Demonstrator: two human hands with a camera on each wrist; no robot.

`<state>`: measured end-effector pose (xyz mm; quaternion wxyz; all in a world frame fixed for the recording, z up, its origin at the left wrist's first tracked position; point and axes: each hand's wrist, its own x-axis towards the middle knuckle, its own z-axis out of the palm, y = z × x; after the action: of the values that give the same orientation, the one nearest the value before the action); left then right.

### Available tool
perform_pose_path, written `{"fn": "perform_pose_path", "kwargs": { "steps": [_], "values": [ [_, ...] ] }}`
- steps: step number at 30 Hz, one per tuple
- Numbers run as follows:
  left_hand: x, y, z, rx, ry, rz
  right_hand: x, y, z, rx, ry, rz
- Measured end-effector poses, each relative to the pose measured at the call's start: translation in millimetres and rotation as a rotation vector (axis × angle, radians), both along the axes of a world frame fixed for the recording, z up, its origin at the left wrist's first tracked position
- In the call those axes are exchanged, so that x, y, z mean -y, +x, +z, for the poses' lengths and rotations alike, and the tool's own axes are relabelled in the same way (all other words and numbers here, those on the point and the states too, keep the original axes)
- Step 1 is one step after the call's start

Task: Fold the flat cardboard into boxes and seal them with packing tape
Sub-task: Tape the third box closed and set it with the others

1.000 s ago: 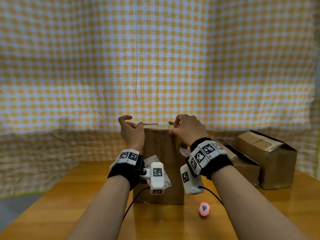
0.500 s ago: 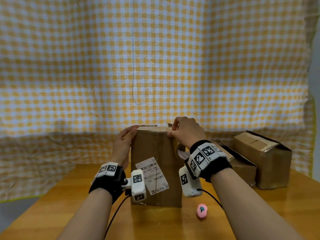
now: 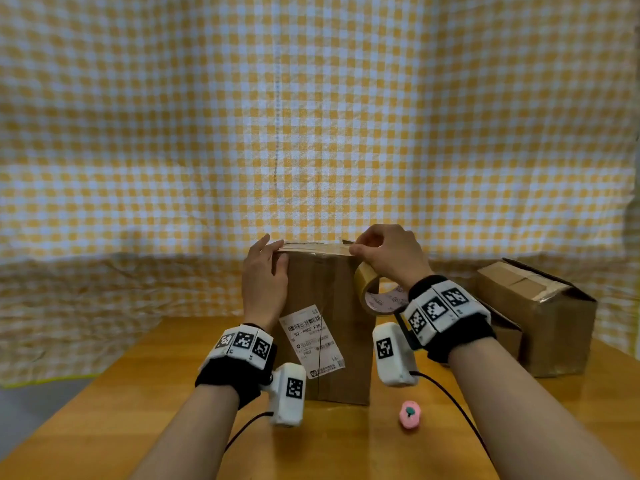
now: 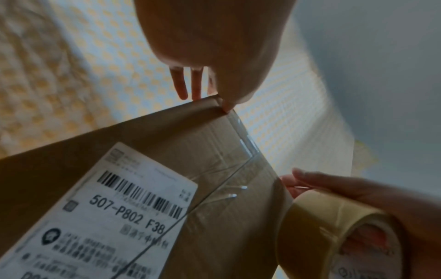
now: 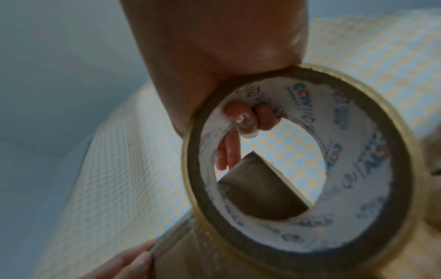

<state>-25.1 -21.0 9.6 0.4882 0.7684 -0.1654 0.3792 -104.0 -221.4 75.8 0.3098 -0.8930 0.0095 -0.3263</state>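
Note:
A tall brown cardboard box (image 3: 329,341) with a white shipping label (image 3: 311,341) stands upright on the wooden table (image 3: 104,410). My left hand (image 3: 265,278) lies with straight fingers against the box's upper left edge, the thumb at the corner in the left wrist view (image 4: 226,107). My right hand (image 3: 391,258) sits at the upper right corner and grips a roll of packing tape (image 3: 375,296). Clear tape runs along the box's top edge (image 4: 245,143). In the right wrist view my fingers (image 5: 248,117) curl inside the tape roll's core (image 5: 358,169).
Two other brown boxes (image 3: 540,313) (image 3: 502,330) stand at the back right of the table. A small pink object (image 3: 409,414) lies just right of the box's foot. A yellow checked cloth (image 3: 311,133) hangs behind.
My left hand left the box's top, where its fingers were curled, and now lies flat on the upper left edge. The right hand stays at the right corner with the tape.

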Motion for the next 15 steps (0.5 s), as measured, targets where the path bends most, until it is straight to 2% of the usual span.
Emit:
{"fn": "perform_pose_path", "kwargs": {
  "steps": [5,8,10,15],
  "values": [
    [-2,-13,8,0.005,0.055,0.052,0,-20,-9,0.25,0.22,0.157],
    [7,-35,12,0.16,0.0,0.054,-2,-32,-10,0.351,0.378,0.277],
    [14,-52,14,0.208,-0.029,-0.044,-2,-36,-11,0.395,0.473,0.32],
    [34,-93,11,0.122,0.026,-0.417,-4,-45,-15,0.409,0.654,0.305]
  ]
}}
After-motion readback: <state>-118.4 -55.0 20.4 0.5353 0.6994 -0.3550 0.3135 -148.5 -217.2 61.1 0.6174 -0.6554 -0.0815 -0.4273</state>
